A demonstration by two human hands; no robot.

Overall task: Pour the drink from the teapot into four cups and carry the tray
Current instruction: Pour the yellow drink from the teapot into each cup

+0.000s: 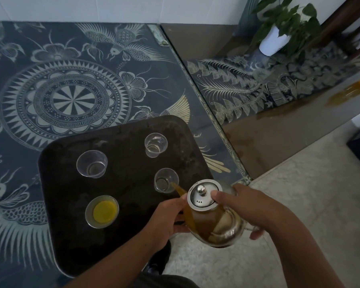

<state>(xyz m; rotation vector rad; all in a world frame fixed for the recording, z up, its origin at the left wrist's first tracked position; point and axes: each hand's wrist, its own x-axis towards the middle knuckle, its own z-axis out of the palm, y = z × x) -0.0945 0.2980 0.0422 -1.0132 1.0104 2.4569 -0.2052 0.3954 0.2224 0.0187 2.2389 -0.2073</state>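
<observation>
A glass teapot (213, 222) with amber drink and a steel lid is tilted left, its spout over the near right cup (166, 180) on the dark tray (125, 206). My right hand (245, 206) grips the handle, thumb pressing the lid. My left hand (166, 217) supports the pot's left side from below. The near left cup (102, 211) holds yellow drink. The far left cup (92, 164) and far right cup (156, 145) look almost empty.
The tray lies on a table covered with a blue patterned cloth (67, 84), its near right corner by the table edge. A potted plant (279, 32) stands at the back right. Tiled floor (299, 204) lies to the right.
</observation>
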